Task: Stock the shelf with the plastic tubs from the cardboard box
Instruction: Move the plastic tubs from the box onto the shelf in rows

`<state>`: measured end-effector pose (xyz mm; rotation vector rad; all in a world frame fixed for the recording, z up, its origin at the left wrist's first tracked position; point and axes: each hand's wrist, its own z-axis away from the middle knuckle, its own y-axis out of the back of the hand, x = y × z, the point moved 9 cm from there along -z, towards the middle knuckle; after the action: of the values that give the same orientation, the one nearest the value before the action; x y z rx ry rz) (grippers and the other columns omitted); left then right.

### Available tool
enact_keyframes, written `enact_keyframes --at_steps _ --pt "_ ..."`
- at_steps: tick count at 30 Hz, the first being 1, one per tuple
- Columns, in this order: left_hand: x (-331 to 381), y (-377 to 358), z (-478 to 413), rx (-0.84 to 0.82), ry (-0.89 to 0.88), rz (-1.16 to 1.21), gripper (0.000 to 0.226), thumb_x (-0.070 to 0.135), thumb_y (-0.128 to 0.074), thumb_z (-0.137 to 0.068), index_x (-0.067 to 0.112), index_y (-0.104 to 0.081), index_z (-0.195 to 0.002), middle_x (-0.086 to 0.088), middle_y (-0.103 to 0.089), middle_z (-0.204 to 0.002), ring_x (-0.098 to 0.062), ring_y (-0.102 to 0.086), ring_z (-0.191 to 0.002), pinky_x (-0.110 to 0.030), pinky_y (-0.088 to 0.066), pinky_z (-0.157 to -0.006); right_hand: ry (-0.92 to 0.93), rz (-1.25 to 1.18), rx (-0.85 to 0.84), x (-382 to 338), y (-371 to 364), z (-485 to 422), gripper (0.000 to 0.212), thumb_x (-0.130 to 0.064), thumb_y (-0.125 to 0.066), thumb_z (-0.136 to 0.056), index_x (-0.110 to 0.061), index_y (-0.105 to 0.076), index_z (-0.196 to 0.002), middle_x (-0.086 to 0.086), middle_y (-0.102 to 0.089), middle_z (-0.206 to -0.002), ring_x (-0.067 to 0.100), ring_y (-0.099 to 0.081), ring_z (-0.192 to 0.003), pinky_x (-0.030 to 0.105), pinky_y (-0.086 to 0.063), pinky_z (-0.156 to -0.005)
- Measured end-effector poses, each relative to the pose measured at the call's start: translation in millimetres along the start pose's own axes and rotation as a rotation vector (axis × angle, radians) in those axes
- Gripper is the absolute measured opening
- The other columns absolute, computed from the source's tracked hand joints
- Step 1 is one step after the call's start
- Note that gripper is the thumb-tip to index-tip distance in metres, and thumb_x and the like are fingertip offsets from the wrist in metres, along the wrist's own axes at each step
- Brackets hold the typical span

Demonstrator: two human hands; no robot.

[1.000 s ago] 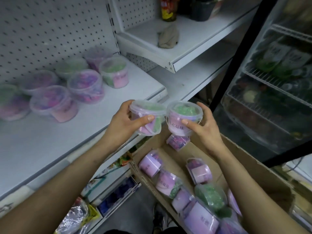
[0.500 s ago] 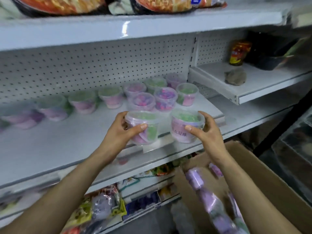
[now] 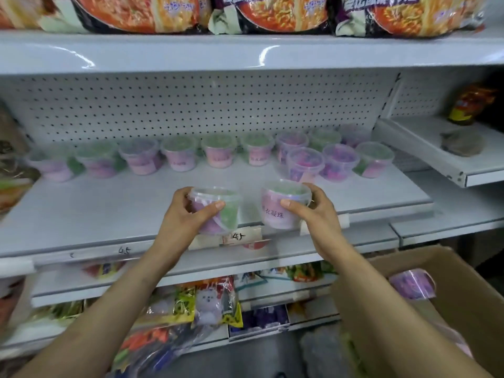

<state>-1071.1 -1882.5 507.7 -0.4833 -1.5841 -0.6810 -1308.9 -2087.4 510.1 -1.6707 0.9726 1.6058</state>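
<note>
My left hand (image 3: 182,214) grips a clear plastic tub (image 3: 221,211) with purple and green contents. My right hand (image 3: 316,214) grips a second tub (image 3: 281,208) with a pink label and green top. Both tubs hover side by side over the front edge of the white shelf (image 3: 109,214). Several similar tubs (image 3: 218,151) stand in a row along the back of that shelf, with a cluster (image 3: 338,159) at its right end. The cardboard box (image 3: 463,309) sits at the lower right, one purple tub (image 3: 411,283) showing inside.
Noodle packs (image 3: 272,12) fill the shelf above. A lower side shelf (image 3: 436,148) at right holds a jar (image 3: 469,105) and a grey lump (image 3: 462,143). Snack bags (image 3: 215,304) crowd the shelves below. Bagged goods (image 3: 11,165) sit at the left edge.
My view has risen from the box to the shelf. Both hands have carried their tubs up from over the box to the shelf's front edge.
</note>
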Motion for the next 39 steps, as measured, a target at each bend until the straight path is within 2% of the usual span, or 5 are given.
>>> enact_keyframes --at_steps 8,14,20,26,39 --pt "1 9 -34 0.124 -0.009 -0.063 0.076 0.046 -0.09 -0.075 0.022 -0.049 -0.135 0.006 -0.07 -0.12 -0.005 -0.07 -0.104 -0.027 -0.059 -0.089 0.002 0.106 -0.106 6 -40 -54 0.084 -0.039 -0.094 -0.068 -0.025 -0.055 -0.141 -0.012 -0.071 -0.126 0.001 -0.069 -0.11 0.033 -0.057 -0.101" --pt "-8 -1 -54 0.167 0.012 -0.16 0.087 0.051 -0.09 -0.073 0.022 -0.043 -0.141 0.008 -0.066 -0.119 -0.002 -0.064 -0.102 -0.026 -0.055 -0.088 0.01 0.165 -0.161 26 -34 -79 0.071 -0.026 -0.095 -0.075 -0.031 -0.052 -0.132 -0.024 -0.063 -0.119 -0.019 -0.062 -0.1 0.005 -0.05 -0.08" --pt "-21 -14 -60 0.19 0.037 -0.178 0.093 0.05 -0.092 -0.069 0.021 -0.041 -0.142 0.005 -0.066 -0.114 -0.013 -0.066 -0.105 -0.038 -0.056 -0.095 0.016 0.196 -0.261 37 -26 -94 0.097 -0.035 -0.098 -0.069 -0.026 -0.048 -0.151 -0.011 -0.065 -0.139 0.008 -0.063 -0.126 0.039 -0.052 -0.111" --pt "-26 -17 -75 0.154 0.011 -0.181 0.099 0.057 -0.092 -0.065 0.024 -0.04 -0.143 0.009 -0.065 -0.122 -0.01 -0.065 -0.109 -0.042 -0.056 -0.099 0.039 0.181 -0.227 34 -15 -96 0.075 -0.012 -0.089 -0.083 -0.027 -0.053 -0.147 -0.014 -0.066 -0.139 0.004 -0.061 -0.128 0.034 -0.048 -0.114" --pt "-28 -24 -84 0.02 -0.046 -0.188 0.099 0.039 -0.089 -0.077 0.022 -0.029 -0.154 0.013 -0.056 -0.127 0.004 -0.06 -0.108 0.003 -0.042 -0.078 0.107 0.439 0.117 32 -21 -57 0.1 -0.054 -0.087 -0.074 -0.022 -0.037 -0.155 -0.004 -0.036 -0.149 0.018 -0.043 -0.14 0.045 -0.042 -0.118"
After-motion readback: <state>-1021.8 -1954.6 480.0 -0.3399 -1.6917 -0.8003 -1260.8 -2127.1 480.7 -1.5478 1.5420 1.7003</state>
